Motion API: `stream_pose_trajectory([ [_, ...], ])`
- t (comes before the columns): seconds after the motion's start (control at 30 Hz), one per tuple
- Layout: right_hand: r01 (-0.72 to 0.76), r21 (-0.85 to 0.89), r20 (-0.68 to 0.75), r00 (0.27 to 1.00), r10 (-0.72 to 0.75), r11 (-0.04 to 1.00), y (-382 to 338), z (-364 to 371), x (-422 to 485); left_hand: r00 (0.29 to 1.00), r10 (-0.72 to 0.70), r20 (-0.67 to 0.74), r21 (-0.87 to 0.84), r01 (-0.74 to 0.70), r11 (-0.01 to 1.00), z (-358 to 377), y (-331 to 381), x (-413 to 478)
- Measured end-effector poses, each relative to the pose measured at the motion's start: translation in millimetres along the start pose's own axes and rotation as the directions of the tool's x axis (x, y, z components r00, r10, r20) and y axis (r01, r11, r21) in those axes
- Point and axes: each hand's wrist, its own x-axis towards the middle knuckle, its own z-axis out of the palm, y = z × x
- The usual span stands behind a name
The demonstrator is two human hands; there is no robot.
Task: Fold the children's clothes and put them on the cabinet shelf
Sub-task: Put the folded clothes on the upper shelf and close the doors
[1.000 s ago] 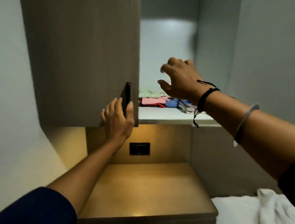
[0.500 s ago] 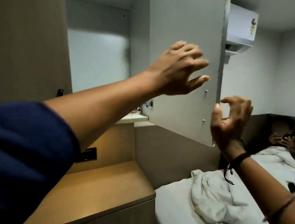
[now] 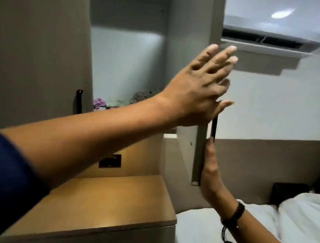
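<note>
My left hand, fingers spread, and right hand, flat-palmed, press the cabinet door, meaning to close in the clothes

1. The room is dim overall. A cool light brightens the back wall inside the cabinet, with shadow above it.
2. A warm glow falls on the wooden counter, with a soft shine toward its near edge.
3. An oval glare sits on the air conditioner, far right.
4. The left hand is motion-blurred at the fingertips. The clothes look soft and grainy.
5. Straight lines bow toward the frame edges.
</note>
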Motion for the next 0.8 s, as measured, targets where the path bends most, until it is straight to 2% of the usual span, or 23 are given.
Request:
stream_pose_trajectory([
  [0.07,0.066,-0.097,0.026,0.998,-0.064,0.993,13,42,16,0.998,-0.063,-0.028,0.063,0.065,0.996,3,-29,-38],
  [0.17,0.143,-0.367,-0.052,0.983,-0.174,0.919,34,113,44,0.975,-0.21,0.066,0.154,0.198,0.968,15,-76,-97],
  [0.27,0.29,-0.628,-0.012,0.924,-0.381,0.722,62,172,81,0.911,-0.354,0.212,0.241,0.302,0.922,45,-127,-149],
  [0.37,0.284,-0.806,0.057,0.91,-0.41,0.52,90,220,134,0.847,-0.413,0.335,0.257,0.339,0.905,90,-177,-188],
  [0.43,0.256,-0.859,0.055,0.907,-0.417,0.444,106,240,165,0.842,-0.402,0.359,0.21,0.347,0.914,120,-198,-205],
  [0.57,0.221,-0.922,0.042,0.873,-0.486,0.317,139,255,208,0.889,-0.353,0.292,0.1,0.339,0.935,174,-223,-218],
  [0.8,0.174,-0.971,0.083,0.889,-0.45,0.164,165,258,238,0.881,-0.392,0.266,0.012,0.404,0.915,230,-235,-220],
])
